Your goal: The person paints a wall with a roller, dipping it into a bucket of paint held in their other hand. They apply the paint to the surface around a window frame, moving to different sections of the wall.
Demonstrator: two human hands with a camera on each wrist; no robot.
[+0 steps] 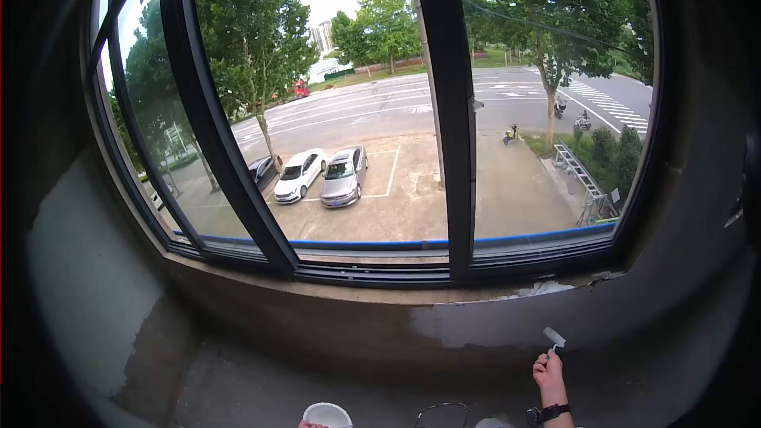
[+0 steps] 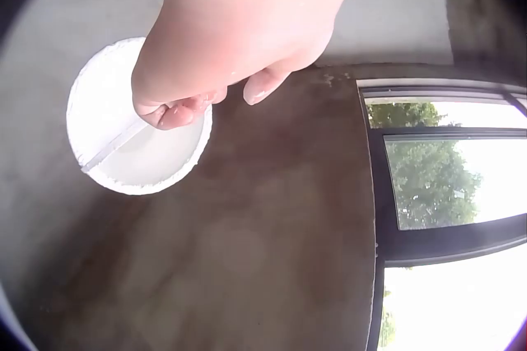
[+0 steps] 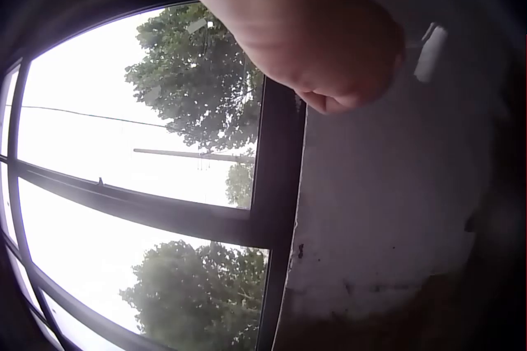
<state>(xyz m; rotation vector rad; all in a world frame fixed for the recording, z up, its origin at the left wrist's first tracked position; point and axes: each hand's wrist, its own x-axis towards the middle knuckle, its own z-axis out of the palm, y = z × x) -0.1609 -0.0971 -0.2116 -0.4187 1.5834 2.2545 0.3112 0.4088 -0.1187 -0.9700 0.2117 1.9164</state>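
My right hand grips the handle of a small white paint roller, whose head lies against the grey wall below the window. In the right wrist view the roller shows beyond the curled fingers of my right hand. A round white bucket is at the bottom edge of the head view, with fingers of my left hand at its rim. In the left wrist view my left hand has its fingers curled at the bucket, and whitish liquid shows inside.
A dark-framed window spans the wall above, with a rough sill beneath it. Darker and lighter coated patches mark the wall. Parked cars, trees and a road are outside. A thin dark wire loop is right of the bucket.
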